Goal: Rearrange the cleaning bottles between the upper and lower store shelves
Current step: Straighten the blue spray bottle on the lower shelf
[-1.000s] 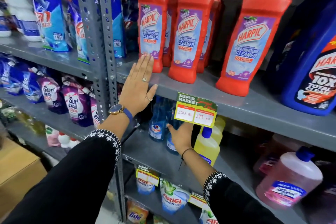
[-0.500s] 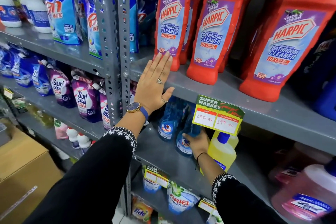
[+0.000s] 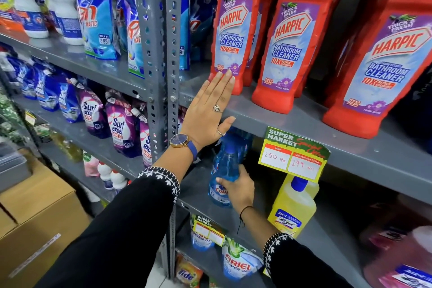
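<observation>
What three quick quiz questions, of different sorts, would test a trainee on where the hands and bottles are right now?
1. True or false: the left hand grips a red Harpic bottle.
2. Which bottle does the right hand hold? A) yellow Lizol bottle B) blue Colin spray bottle C) pink bottle
3. Fill in: the yellow Lizol bottle stands on the ____ shelf, below the price tag.

Key
1. False: it lies flat and open on the upper shelf, fingertips at the bottle's base.
2. B: the fingers wrap the blue Colin spray bottle.
3. lower
</observation>
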The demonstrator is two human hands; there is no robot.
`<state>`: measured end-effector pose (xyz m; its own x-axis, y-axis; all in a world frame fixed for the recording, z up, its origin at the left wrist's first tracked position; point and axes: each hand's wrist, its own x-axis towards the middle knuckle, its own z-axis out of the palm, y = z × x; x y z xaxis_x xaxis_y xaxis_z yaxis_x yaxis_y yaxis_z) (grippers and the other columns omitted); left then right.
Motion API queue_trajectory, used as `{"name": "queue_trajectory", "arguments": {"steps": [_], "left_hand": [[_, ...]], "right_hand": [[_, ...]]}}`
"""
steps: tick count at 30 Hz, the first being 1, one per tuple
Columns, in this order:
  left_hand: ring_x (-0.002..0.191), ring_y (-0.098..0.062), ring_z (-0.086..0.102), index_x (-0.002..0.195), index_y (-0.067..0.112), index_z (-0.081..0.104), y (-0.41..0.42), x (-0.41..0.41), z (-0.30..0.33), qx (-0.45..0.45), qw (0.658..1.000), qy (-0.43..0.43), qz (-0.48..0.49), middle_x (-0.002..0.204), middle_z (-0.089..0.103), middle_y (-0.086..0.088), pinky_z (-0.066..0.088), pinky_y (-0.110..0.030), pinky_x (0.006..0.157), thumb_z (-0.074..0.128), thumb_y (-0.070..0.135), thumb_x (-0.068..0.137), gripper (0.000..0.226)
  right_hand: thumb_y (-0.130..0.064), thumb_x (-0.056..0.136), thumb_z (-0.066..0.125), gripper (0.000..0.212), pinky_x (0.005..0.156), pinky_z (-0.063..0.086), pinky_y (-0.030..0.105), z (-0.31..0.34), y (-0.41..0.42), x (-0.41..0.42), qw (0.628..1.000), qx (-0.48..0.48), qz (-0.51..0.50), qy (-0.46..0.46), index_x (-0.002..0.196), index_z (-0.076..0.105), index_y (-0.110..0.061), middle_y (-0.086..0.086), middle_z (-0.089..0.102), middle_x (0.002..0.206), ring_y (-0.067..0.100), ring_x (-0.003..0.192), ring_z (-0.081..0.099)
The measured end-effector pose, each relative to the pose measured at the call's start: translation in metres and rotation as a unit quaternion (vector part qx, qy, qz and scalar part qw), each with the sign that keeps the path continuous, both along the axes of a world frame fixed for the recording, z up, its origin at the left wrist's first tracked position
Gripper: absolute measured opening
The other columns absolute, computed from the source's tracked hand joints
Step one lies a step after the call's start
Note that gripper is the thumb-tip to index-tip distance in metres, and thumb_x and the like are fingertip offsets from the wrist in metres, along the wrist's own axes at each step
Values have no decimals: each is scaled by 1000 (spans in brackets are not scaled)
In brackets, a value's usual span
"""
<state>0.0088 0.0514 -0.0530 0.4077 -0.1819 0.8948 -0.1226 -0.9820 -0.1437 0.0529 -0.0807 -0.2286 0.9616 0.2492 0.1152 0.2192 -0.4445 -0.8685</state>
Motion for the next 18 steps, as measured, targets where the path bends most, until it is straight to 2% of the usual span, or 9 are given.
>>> {"name": "queue_trajectory", "arguments": {"steps": [5,9,14,18], "left_hand": [[139,-32,22,140,-9,31,2,-1,1,9,1000,12,-2,146,34,-24,8,-37,119,20,48,99,71],[140,-32,21,142,-6,27,2,0,-1,3,1000,11,-5,148,31,-21,8,-37,119,22,48,99,69],[141,-31,20,143,-3,24,4,3,-4,5,1000,3,-4,149,30,-18,7,-36,120,39,39,92,68],[142,-30,20,144,-2,23,4,5,-4,0,1000,-3,-3,149,32,-20,7,-36,119,37,42,93,68]], "right_hand": [[-31,65,86,55,81,57,39,-1,14,-3,1000,-2,-1,-1,111,57,-22,4,70,107,22,98,66],[-36,66,85,60,80,58,40,-2,25,-5,1000,-10,10,-2,114,54,-20,5,69,108,24,99,66],[-41,67,84,77,87,54,40,-2,33,-3,999,-34,20,-6,129,47,-16,13,64,118,29,111,59],[-40,68,83,77,90,54,43,-5,32,-1,999,-34,26,-9,130,46,-14,14,63,119,30,112,59]]}}
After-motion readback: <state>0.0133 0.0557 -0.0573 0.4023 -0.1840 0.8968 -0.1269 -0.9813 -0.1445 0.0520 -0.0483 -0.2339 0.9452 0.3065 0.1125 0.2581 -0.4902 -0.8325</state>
